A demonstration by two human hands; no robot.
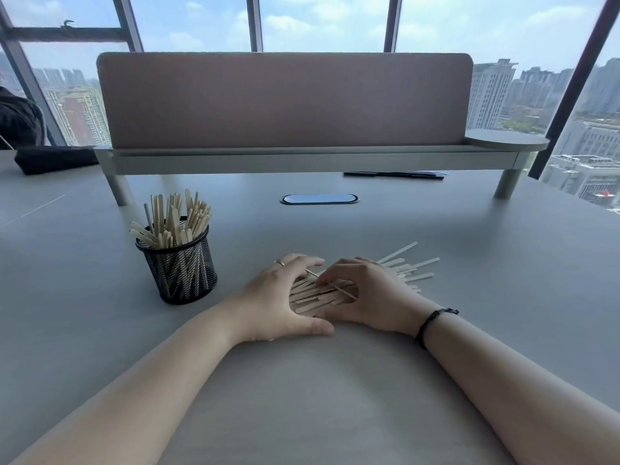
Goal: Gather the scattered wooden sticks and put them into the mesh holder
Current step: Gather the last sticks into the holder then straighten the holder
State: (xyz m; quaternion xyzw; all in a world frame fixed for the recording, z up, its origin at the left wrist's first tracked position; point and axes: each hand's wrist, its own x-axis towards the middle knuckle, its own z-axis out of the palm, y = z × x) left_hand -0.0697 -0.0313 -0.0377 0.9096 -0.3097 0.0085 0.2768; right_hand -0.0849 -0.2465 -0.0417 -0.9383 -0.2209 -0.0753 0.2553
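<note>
Both hands rest on the grey tabletop (pixel 335 397), cupped toward each other around a loose pile of wooden sticks (pixel 322 293). The left hand (pixel 278 297) walls in the pile's left end, thumb flat along the near side; the right hand (pixel 365 293) curls over the top, fingertips pressing down on the sticks. Neither is clamped shut: they sit close together, thumbs nearly meeting, herding rather than gripping, probably to square the sticks into one bundle that can be lifted at once. Several sticks fan out beyond the right hand, outside the corral, and will likely need a second sweep. The mesh holder (pixel 177 266) stands upright well to the left of the left hand and a little farther away, already crowded with sticks leaning outward above its rim, so room inside looks tight.
</note>
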